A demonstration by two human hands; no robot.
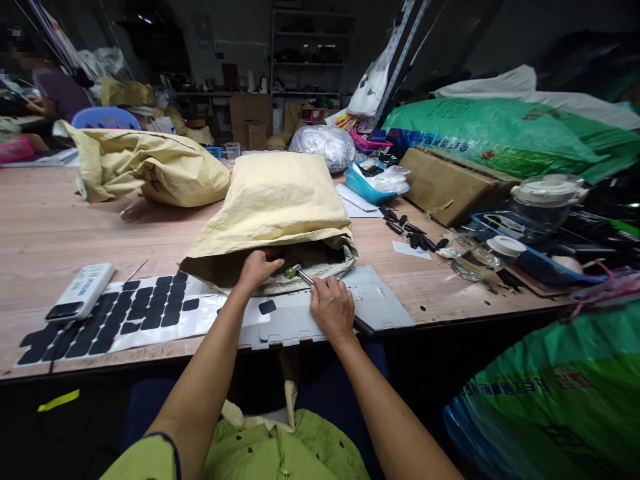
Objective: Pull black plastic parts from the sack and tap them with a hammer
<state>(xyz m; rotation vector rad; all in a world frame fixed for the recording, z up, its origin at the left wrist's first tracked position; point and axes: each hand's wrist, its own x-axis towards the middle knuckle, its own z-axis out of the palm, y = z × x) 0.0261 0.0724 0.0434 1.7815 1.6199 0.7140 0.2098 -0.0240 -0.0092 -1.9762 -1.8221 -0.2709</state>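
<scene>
A cream-coloured woven bag (285,193) lies on the table with its dark mouth towards me. My left hand (257,270) is at that mouth; its thumb side shows, and the other fingers are mostly hidden in shadow. In my right hand (333,303) is a small mallet (306,277) with a metal shaft, a black handle and a yellow-green face. The mallet's head rests at the bag's opening, to the right of my left hand. What lies inside the bag is too dark to make out. Under both hands is a grey-white cardboard sheet (385,300).
Left on the table are a sheet of black stickers (160,300), a white device (83,291) and another cream bag (185,170). Rightward lie black pieces (415,233), a blue basket (367,187), a cardboard box (450,183) and a lidded jar (545,200). A person (57,87) sits far left.
</scene>
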